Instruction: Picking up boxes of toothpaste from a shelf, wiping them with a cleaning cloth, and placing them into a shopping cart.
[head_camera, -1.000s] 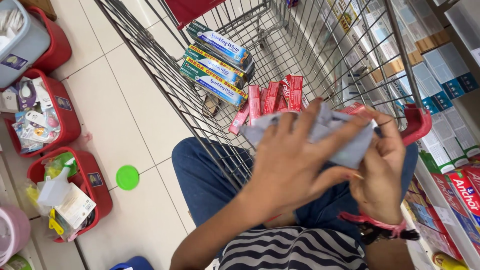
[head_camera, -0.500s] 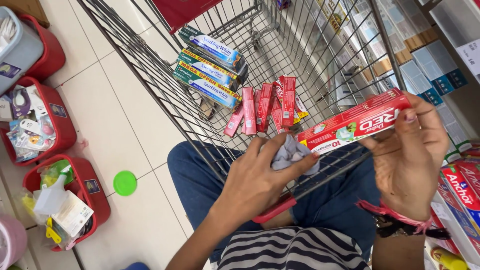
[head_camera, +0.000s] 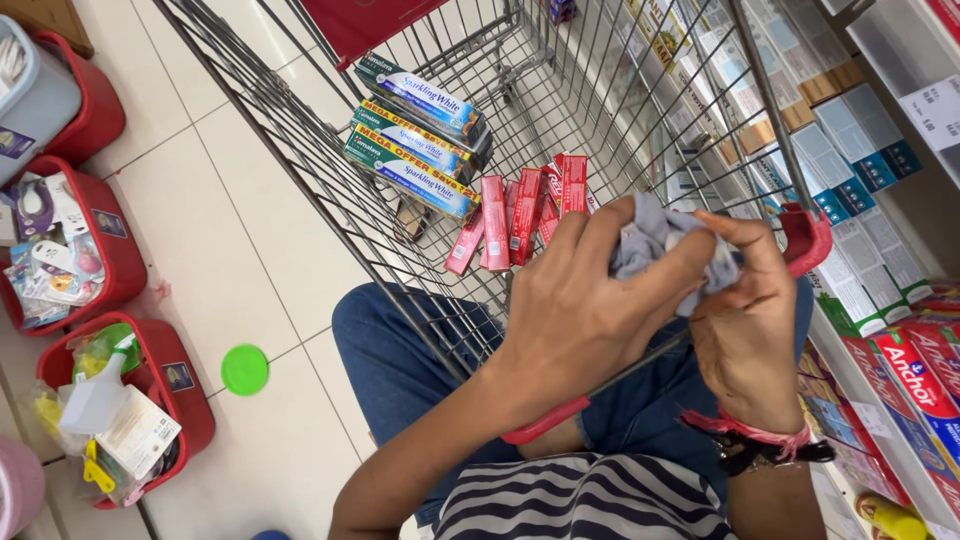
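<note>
Grey cloth (head_camera: 655, 240) bunched between both hands, over the wire cart's (head_camera: 640, 130) near rim.

Gone from the right hand since half a second ago: the red carton formerly held up. Left hand (head_camera: 585, 305) now raised, fingers curled over the cloth's left side; right hand (head_camera: 745, 320) pinching its right side, thumb on top. Crumpled, so no clear long axis or pointing end. Beyond, in the cart: red cartons (head_camera: 520, 210) standing on end, green-and-blue boxes (head_camera: 415, 145) stacked slantwise.
</note>
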